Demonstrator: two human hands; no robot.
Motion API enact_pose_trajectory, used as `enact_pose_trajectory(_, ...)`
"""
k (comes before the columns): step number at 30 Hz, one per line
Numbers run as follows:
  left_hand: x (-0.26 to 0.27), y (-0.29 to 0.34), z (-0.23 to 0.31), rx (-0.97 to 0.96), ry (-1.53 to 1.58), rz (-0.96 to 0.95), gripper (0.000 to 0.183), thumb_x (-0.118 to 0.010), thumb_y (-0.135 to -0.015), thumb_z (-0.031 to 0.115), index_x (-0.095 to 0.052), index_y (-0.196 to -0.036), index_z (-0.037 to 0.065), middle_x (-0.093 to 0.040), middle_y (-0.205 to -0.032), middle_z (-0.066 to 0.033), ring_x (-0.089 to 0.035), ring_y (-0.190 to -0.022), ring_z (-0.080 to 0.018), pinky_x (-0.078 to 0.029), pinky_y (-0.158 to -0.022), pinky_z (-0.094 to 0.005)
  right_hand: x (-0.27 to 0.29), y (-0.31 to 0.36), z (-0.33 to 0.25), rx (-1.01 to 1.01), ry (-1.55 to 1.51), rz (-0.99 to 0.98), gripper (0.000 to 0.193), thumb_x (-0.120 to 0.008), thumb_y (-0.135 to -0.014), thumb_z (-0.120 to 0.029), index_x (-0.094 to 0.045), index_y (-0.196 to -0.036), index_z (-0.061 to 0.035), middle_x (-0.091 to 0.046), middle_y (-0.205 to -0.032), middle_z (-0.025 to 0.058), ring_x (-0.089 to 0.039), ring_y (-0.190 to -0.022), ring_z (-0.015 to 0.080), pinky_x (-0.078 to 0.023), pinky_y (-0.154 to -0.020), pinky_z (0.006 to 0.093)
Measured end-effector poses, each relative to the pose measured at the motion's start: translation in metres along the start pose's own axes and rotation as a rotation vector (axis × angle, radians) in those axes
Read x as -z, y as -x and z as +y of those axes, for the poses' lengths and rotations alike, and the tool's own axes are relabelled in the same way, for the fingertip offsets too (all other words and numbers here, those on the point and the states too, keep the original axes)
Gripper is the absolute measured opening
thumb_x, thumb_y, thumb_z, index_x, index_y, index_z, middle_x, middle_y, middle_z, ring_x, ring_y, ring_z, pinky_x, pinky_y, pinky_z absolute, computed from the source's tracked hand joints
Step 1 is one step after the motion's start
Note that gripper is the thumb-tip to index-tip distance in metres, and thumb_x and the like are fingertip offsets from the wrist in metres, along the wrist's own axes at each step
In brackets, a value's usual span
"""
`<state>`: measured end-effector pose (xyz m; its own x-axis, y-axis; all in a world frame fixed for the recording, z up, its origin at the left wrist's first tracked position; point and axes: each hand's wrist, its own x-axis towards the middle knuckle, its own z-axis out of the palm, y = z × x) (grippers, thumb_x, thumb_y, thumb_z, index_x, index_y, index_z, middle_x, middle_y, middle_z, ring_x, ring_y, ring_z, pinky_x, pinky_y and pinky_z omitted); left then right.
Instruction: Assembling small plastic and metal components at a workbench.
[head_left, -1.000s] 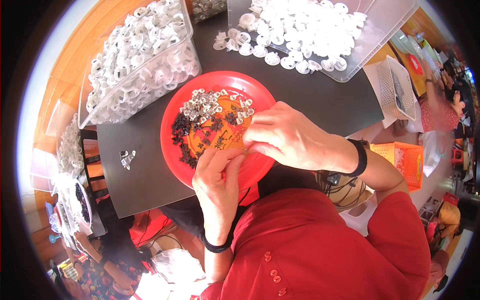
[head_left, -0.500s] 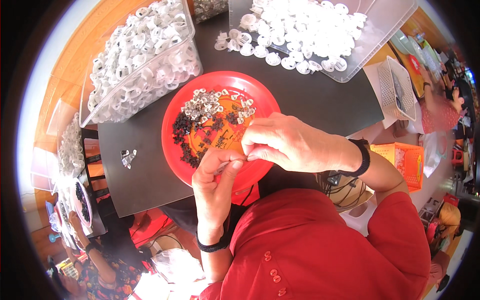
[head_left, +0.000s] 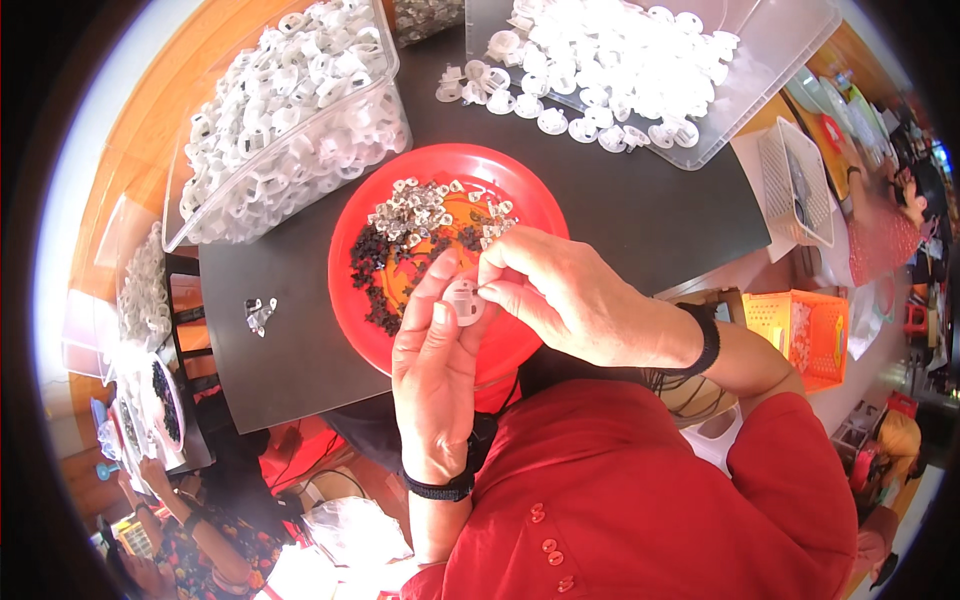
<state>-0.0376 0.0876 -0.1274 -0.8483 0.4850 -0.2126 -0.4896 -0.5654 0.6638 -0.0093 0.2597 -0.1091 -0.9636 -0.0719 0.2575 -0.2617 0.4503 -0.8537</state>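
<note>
My left hand [head_left: 437, 365] grips a round white plastic part [head_left: 464, 302] between thumb and fingers, its flat face turned up and dark slots showing in it. Close against the part's right edge, the thumb and forefinger of my right hand [head_left: 560, 295] are pinched together. Whatever sits between those fingertips is too small to make out. Below both hands lies a red round tray [head_left: 350, 215]. In it are a heap of small silvery metal pieces [head_left: 410, 212] and a scatter of small black pieces [head_left: 372, 262].
A clear bin [head_left: 290, 165] heaped with white plastic parts stands at the far left. Another clear bin [head_left: 770, 60] lies tipped at the far right, white parts [head_left: 610, 65] spilling onto the dark table [head_left: 290, 365]. A few small metal pieces [head_left: 260, 315] lie left. Other people work at both sides.
My hands have drawn slightly apart, and the white part, hidden before, now shows in my left hand. My left fingers have straightened upward. My right fingers remain pinched.
</note>
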Motion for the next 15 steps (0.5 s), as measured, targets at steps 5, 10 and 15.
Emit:
enact_pose_trajectory(5,0.005,-0.002,-0.004,-0.064,0.014,-0.039,0.049,-0.055,-0.091,-0.004,-0.040,-0.138,-0.001,-0.050,-0.136,-0.0155,-0.046,-0.129,-0.0241,-0.037,-0.111,-0.0395,-0.006,0.000,0.000,0.015,-0.098,0.083,0.009,-0.058,-0.091,-0.006,-0.052,-0.094,-0.0001,-0.059,-0.085,0.0171,-0.061,-0.079,0.0361,-0.048,-0.066,0.0413)
enact_pose_trajectory(10,0.000,0.000,-0.007,-0.161,-0.041,0.033,0.053,-0.057,-0.087,-0.010,-0.043,-0.137,0.002,-0.053,-0.133,-0.0128,-0.053,-0.122,-0.0213,-0.042,-0.106,-0.0369,-0.012,0.003,-0.003,-0.015,-0.093,0.116,0.010,-0.058,-0.090,-0.006,-0.052,-0.094,0.0002,-0.060,-0.084,0.0173,-0.061,-0.077,0.0369,-0.047,-0.064,0.0427)
enact_pose_trajectory(15,0.001,0.000,-0.014,-0.232,-0.109,-0.017,0.051,-0.057,-0.088,-0.007,-0.043,-0.136,0.001,-0.054,-0.132,-0.0129,-0.053,-0.122,-0.0211,-0.043,-0.105,-0.0367,-0.017,0.005,-0.004,-0.002,0.006,0.126,0.010,-0.060,-0.090,-0.008,-0.051,-0.092,-0.0023,-0.059,-0.083,0.0152,-0.060,-0.073,0.0366,-0.046,-0.061,0.0445)
